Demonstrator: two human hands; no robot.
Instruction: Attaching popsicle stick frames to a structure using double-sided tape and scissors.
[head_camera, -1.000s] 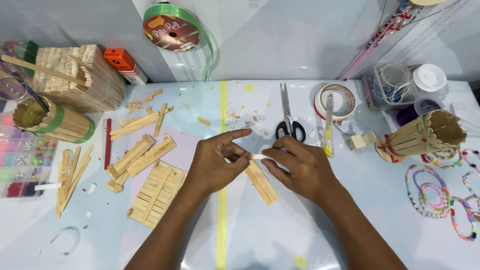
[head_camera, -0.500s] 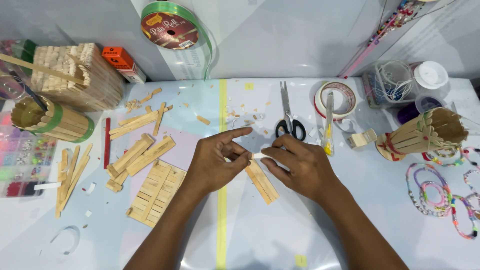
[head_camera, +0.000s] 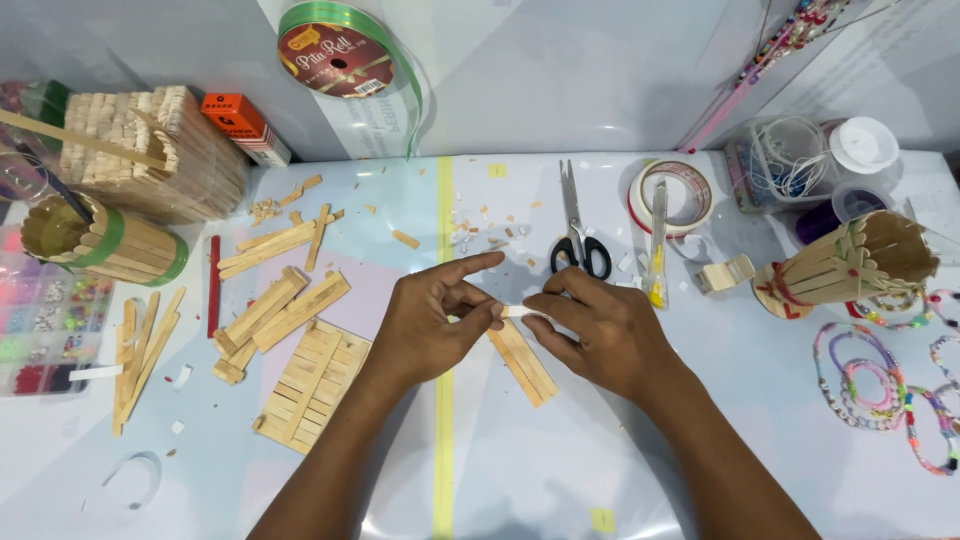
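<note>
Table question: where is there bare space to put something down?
Bare near the front edge, right of the yellow tape line, below the bead bracelets. Crowded: loose sticks left; scissors and tape roll behind the hands.

Single view from my head, looking steeply down and forward at the worktop (head_camera: 700, 450), close, reaching to the back wall.

Scissors (head_camera: 575, 225), tape roll (head_camera: 672, 197), green ribbon spool (head_camera: 340, 55)
</note>
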